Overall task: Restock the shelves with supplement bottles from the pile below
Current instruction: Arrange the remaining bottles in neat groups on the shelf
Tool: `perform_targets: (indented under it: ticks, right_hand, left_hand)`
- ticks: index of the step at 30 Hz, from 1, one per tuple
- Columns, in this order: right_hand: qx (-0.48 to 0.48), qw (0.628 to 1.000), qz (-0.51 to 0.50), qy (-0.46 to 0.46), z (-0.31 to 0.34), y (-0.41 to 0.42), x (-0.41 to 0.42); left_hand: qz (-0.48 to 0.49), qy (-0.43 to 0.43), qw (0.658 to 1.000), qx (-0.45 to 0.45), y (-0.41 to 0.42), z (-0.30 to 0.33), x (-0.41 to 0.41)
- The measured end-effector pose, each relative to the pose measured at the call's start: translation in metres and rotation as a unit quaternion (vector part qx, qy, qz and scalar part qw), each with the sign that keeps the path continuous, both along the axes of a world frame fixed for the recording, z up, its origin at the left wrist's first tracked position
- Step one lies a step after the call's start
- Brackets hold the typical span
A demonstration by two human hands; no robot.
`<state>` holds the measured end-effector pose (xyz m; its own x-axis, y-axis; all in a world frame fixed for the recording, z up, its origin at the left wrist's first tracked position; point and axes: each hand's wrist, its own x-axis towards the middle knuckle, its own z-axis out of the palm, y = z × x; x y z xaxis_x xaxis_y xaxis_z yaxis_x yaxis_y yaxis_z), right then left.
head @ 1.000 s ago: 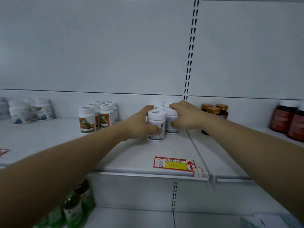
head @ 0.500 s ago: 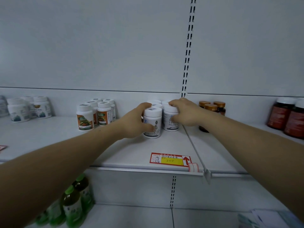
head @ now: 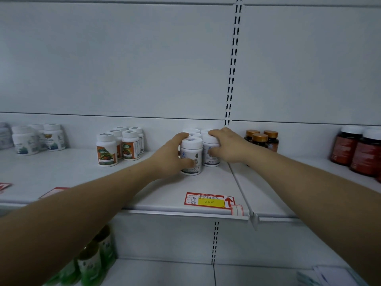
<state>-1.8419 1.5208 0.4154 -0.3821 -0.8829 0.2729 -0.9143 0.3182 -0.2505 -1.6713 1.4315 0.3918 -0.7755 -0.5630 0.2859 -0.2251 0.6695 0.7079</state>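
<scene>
White-capped supplement bottles are being set into place on the shelf (head: 144, 188), in a small cluster just left of the slotted upright (head: 232, 79). The front bottle (head: 191, 156) is gripped by the left hand (head: 172, 156), thumb curled over the cap edge and fingers wrapped across the label. The bottle beside it (head: 210, 153) is held by the right hand (head: 228, 146), fingers hooked over its cap. Both bottles appear to stand upright on the shelf, touching or nearly touching the white caps behind them. The placing step is judged to be in hand: two bottles are being squared up against the row. A release of both grips is called for next, then a reach back down for more stock; the pile itself is not seen. A price tag (head: 208, 200) is fixed at the shelf edge below the cluster, and amber bottles with gold caps (head: 260, 139) are stood just right of the upright.
</scene>
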Motion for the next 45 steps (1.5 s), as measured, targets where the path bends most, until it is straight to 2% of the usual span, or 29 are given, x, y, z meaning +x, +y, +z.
perform_targets:
  ticks: [8, 12, 16, 22, 30, 35, 39, 45]
  right_hand:
    - [0.014, 0.999, -0.014, 0.028, 0.021, 0.011, 0.000]
    - [-0.007, 0.997, -0.049, 0.060, 0.044, 0.031, -0.003]
    - [0.003, 0.993, -0.103, 0.065, 0.059, 0.057, -0.006]
    - [0.017, 0.986, -0.156, 0.061, 0.059, 0.090, -0.005]
    - [-0.012, 0.987, -0.155, 0.036, 0.054, 0.117, -0.020]
    - [-0.023, 0.990, -0.135, 0.032, 0.051, 0.126, -0.054]
    - [-0.024, 0.994, -0.103, 0.011, 0.046, 0.123, -0.091]
    - [0.012, 0.998, -0.055, -0.006, 0.029, 0.102, -0.134]
  left_hand:
    - [0.010, -0.042, 0.999, 0.000, -0.008, 0.016, 0.005]
    - [0.012, -0.069, 0.995, -0.071, -0.006, 0.037, 0.011]
    - [-0.032, -0.098, 0.984, -0.142, 0.005, 0.056, 0.009]
    - [-0.093, -0.128, 0.972, -0.173, 0.026, 0.062, -0.006]
    - [-0.110, -0.122, 0.964, -0.207, 0.065, 0.053, -0.038]
    - [-0.088, -0.116, 0.975, -0.168, 0.090, 0.037, -0.073]
    - [-0.034, -0.127, 0.989, -0.063, 0.096, 0.024, -0.108]
    - [0.019, -0.087, 0.995, 0.055, 0.091, 0.007, -0.140]
